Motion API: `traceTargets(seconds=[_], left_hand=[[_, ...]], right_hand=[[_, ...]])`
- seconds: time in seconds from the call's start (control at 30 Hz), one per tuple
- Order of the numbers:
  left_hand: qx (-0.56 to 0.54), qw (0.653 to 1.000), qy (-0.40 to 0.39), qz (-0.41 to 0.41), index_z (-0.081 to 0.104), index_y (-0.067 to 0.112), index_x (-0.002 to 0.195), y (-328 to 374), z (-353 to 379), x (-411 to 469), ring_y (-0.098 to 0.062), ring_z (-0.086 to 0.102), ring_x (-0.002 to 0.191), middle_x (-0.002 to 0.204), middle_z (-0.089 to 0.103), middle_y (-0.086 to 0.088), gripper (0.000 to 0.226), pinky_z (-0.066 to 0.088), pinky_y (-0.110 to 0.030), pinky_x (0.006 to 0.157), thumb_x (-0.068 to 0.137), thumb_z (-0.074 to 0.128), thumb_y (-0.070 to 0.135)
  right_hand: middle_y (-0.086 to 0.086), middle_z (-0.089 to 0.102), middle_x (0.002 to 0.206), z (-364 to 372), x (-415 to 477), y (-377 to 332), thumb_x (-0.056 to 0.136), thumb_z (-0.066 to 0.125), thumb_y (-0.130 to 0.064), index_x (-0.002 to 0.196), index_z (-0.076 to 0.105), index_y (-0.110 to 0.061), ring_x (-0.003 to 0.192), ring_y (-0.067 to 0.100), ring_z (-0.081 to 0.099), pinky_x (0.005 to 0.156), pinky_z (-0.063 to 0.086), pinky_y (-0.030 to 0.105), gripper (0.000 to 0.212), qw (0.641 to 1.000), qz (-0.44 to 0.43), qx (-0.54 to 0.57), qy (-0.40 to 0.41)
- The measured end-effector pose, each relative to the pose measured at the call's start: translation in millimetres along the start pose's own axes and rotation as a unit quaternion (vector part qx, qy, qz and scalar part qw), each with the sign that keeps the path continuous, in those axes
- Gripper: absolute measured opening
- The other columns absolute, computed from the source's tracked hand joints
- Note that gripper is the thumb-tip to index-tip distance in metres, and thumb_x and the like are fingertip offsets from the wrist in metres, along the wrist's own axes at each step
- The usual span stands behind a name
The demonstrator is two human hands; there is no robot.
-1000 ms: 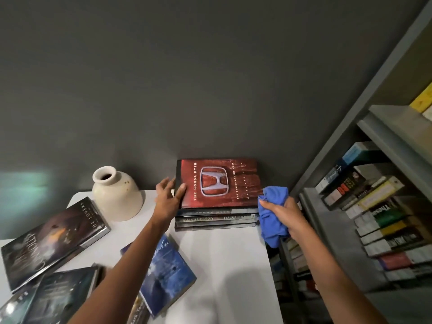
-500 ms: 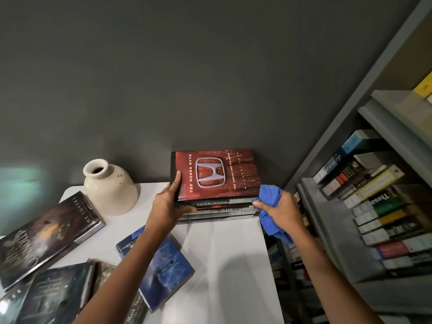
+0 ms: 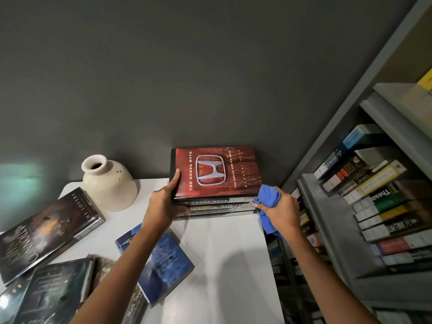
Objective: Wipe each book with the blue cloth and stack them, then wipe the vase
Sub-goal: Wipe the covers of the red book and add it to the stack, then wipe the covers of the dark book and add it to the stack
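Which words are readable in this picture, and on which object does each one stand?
"THE HONDA MYTH", "THE GENIUS AND HIS WAKE": red book atop the stack.
"DARK": spine of the second book.
"THE LOVERS": dark book beside the vase.
"Mark Twain": spine at the bottom edge.
"Thesau...": green shelf book.
"dictionary": shelf book, only partly readable.
Other shelf spines: too small or blurred.

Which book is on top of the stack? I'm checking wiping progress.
The red Honda Myth book, face up atop the stack by the wall, left hand gripping its corner; the others lie loose on the table.
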State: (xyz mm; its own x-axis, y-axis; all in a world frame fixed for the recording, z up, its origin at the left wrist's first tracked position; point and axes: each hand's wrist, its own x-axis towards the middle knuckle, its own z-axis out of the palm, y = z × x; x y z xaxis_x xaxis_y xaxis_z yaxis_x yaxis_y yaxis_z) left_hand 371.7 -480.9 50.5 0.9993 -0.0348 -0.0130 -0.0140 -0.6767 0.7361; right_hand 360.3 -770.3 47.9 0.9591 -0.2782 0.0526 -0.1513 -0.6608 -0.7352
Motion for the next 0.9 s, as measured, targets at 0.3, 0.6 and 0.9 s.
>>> traceTargets(seconds=[0.3,0.6,0.9], left_hand=[[0.007,1.0,-0.001,-0.011,0.016,0.021,0.155,6.2,-1.7,0.5,-0.029,0.063,0.108,0.125,0.064,-0.014,0.112,0.047,-0.039,0.101,0.07,0.086,0.007],[-0.017,0.998,0.003,0.065,0.009,0.016,0.155,-1.6,-11.7,-11.3,-0.027,0.059,0.114,0.135,0.056,-0.015,0.114,0.042,-0.021,0.093,0.07,0.084,0.002],[-0.027,0.997,0.041,-0.062,0.056,0.007,0.13,-31.0,-54.2,-68.6,-0.023,0.066,0.092,0.109,0.069,-0.02,0.047,0.05,-0.028,0.084,0.086,0.072,0.008]], right_hand=[[-0.01,0.055,0.059,-9.3,10.9,-5.9,0.062,0.09,-0.024,0.06,0.051,-0.028,0.058,0.013,0.055,0.055,0.046,0.027,0.039,0.998,0.041,0.001,-0.041],[0.01,0.063,0.095,-14.6,0.7,-13.3,0.064,0.088,-0.012,0.094,0.061,-0.004,0.089,0.026,0.06,0.075,0.045,0.031,0.041,0.988,0.142,0.052,-0.023],[0.007,0.069,0.085,16.8,-80.8,-54.8,0.067,0.086,-0.019,0.083,0.064,-0.011,0.08,0.027,0.065,0.07,0.052,0.033,0.028,0.984,0.141,0.067,-0.088]])
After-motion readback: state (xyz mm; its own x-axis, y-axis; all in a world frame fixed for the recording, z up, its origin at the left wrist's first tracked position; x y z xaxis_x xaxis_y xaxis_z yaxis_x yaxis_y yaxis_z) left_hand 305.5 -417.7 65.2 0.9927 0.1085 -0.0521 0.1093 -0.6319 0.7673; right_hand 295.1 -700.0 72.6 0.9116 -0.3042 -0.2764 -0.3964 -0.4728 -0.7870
